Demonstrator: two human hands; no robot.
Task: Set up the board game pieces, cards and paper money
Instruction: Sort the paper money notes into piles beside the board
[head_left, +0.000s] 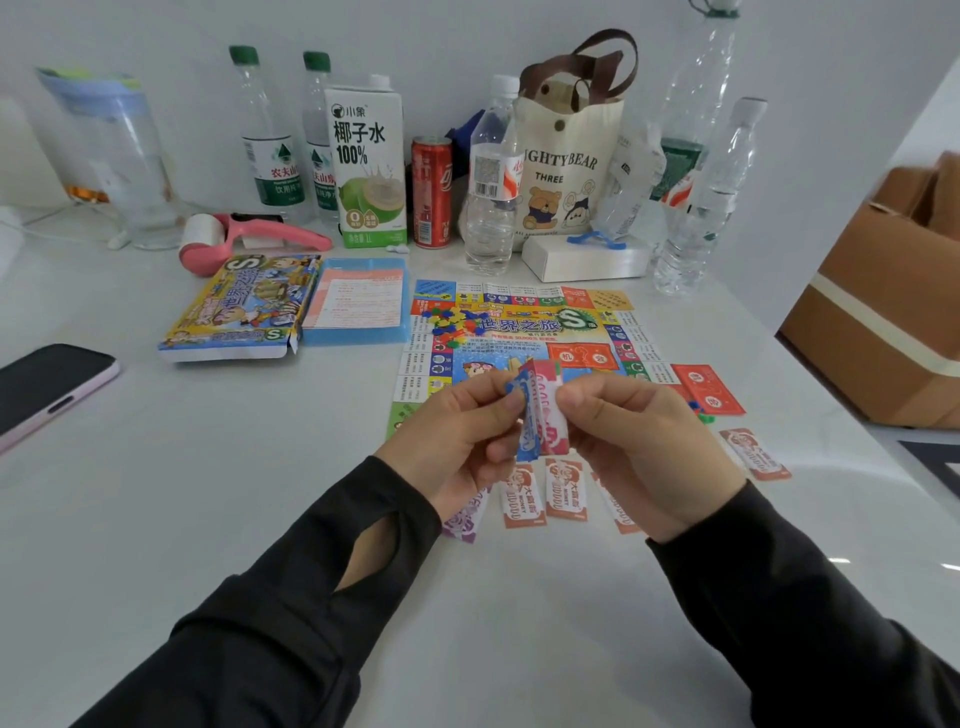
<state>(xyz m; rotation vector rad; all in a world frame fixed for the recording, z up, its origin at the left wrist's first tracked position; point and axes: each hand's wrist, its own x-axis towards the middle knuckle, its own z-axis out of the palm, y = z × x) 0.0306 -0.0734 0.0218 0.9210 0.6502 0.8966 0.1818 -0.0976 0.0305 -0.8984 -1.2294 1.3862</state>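
Matte black long sleeves cover both arms; the left sleeve (291, 623) has an oval thumb-hole slit (363, 561), the right sleeve (805, 623) is plain.

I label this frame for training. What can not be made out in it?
Head view:
thin stack of blue, red and pink paper money: left hand and right hand cover it; count unknown
purple paper note: mostly under left hand
brown cardboard box: cut by right edge
colourful game board: print too small
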